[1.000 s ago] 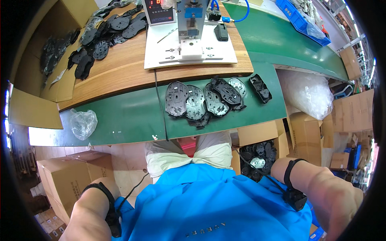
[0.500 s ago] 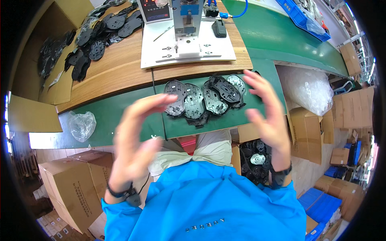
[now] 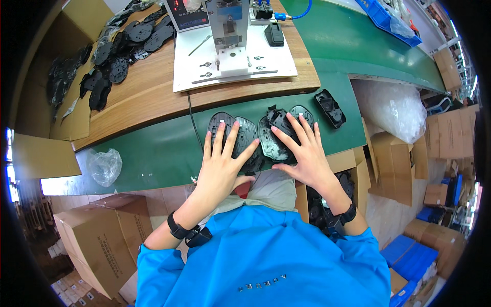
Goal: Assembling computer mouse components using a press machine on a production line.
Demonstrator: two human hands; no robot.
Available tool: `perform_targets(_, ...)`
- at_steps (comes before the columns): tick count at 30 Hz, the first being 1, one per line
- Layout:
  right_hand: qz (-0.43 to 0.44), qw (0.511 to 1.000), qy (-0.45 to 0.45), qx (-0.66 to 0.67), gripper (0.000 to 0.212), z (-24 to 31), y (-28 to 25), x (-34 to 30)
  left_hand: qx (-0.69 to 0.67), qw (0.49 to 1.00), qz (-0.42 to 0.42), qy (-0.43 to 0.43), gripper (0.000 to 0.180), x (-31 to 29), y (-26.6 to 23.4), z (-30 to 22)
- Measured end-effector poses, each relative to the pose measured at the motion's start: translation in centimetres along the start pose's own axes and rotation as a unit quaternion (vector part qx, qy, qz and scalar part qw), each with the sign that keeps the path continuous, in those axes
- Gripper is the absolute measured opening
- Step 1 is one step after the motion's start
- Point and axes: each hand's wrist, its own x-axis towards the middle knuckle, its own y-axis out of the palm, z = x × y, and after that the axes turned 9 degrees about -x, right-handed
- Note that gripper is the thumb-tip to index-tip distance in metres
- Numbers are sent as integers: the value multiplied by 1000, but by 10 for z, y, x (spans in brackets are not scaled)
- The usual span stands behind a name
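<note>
Two hands (image 3: 266, 158) over half-hidden black parts (image 3: 266, 135)

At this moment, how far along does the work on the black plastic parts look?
Done: apparently nothing; the white press plate is bare. In hand: both hands, left and right, lie flat on the black parts at the green mat's edge. Left: those, plus the pile upper left.

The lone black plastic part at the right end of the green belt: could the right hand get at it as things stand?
Probably yes. The right hand lies flat on the pile of black parts, and the lone black part sits apart just beyond, with only bare green belt between.
</note>
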Motion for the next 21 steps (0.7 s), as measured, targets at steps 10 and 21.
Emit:
perform_targets(10, -98, 990, 28, 97, 70, -16, 14, -30, -42, 997, -31, 59, 80, -18, -5, -8)
perform_targets(21, -68, 997, -31, 2, 75, 0, 18, -33, -78, 983, -152, 72, 62, -18, 0, -4)
